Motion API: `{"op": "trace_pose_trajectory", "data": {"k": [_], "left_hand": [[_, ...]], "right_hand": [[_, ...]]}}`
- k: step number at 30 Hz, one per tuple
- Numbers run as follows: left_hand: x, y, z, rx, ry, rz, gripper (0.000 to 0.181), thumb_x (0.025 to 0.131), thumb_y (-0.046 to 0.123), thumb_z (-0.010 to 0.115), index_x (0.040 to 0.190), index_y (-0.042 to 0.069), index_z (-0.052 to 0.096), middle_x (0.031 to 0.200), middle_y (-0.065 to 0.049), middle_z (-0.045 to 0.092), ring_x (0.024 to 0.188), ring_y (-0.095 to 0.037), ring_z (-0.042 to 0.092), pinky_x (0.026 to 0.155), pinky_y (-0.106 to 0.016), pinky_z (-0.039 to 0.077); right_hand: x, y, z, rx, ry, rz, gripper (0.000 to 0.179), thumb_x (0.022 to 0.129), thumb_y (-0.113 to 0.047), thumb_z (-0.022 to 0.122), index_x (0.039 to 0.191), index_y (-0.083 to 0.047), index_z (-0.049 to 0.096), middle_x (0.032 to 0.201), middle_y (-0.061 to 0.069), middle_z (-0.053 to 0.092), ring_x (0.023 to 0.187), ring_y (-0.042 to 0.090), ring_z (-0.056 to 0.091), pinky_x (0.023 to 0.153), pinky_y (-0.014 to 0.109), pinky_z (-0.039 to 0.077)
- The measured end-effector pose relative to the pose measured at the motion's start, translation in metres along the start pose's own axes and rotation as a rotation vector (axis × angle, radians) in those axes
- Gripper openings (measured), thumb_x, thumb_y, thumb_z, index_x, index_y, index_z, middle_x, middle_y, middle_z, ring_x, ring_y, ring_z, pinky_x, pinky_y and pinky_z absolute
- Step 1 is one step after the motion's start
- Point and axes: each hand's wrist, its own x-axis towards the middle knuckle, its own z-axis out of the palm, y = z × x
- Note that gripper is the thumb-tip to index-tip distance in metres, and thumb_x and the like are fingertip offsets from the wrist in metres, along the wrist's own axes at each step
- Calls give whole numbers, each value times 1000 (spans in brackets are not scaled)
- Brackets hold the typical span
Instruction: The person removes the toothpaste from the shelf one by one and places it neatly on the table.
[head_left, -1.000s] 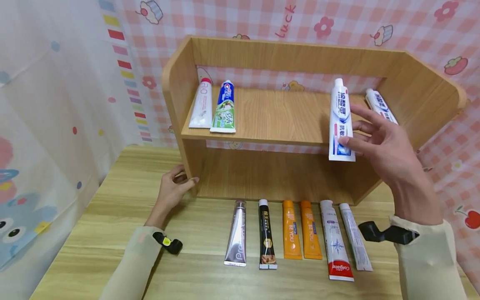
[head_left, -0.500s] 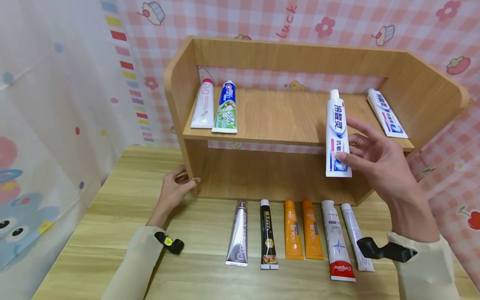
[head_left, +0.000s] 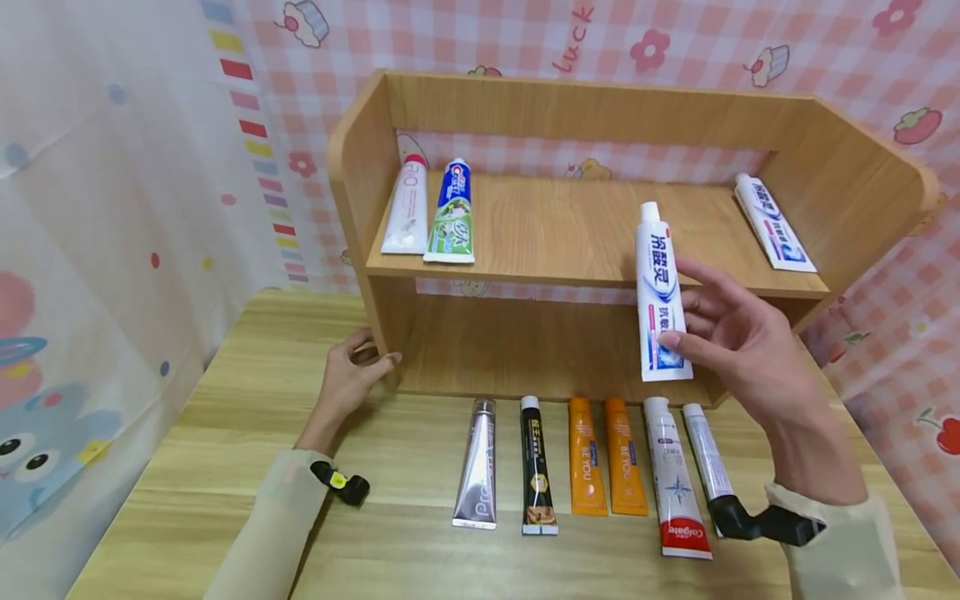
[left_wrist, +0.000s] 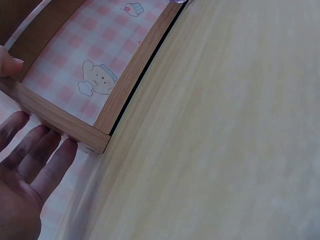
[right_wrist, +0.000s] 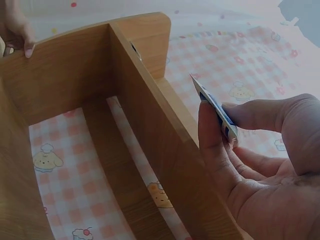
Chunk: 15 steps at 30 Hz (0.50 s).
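My right hand [head_left: 738, 350] pinches a white and blue toothpaste tube [head_left: 662, 292] between thumb and fingers, cap up, in front of the shelf's right half. In the right wrist view the toothpaste tube [right_wrist: 216, 110] shows edge-on. My left hand [head_left: 348, 375] grips the lower front edge of the left side panel of the wooden shelf [head_left: 570, 229]. In the left wrist view the thumb is on one face of that panel and the fingers [left_wrist: 52, 167] are on the other. A matching toothpaste tube [head_left: 775, 225] lies at the upper board's right end.
A white tube [head_left: 406, 208] and a blue-green Crest tube [head_left: 452, 212] lie at the upper board's left. Along the table before the shelf lie a silver tube [head_left: 476, 467], a black tube [head_left: 537, 467], orange tubes [head_left: 587, 458], a Colgate tube [head_left: 677, 475] and a slim white tube [head_left: 707, 450].
My right hand has moved down and to the left with the toothpaste tube, from near the upper board's right end to lower before the shelf. My left hand stays on the side panel.
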Motion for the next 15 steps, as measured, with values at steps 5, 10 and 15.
{"op": "trace_pose_trajectory", "data": {"k": [5,10,15], "left_hand": [[-1,-1,-1,2,2,-7,42,87,12,76,127,2,66,129,-22,66,119,-37,67,85,-19,58],[-1,-1,-1,8,-7,-12,42,87,14,76,127,4,66,130,-22,66,120,-36,67,85,-20,58],[0,0,0,0,-10,-16,43,88,14,75,128,4,66,130,-21,66,120,-36,67,85,-21,58]], "right_hand": [[-5,6,4,2,-57,-45,74,87,26,58,154,1,40,119,8,67,106,14,71,87,23,59],[-11,12,9,-22,-89,-31,74,87,26,58,154,1,39,121,9,65,107,15,71,84,24,60],[-14,19,17,-17,-114,-18,75,87,25,60,155,1,38,117,9,68,105,15,72,80,24,61]]}}
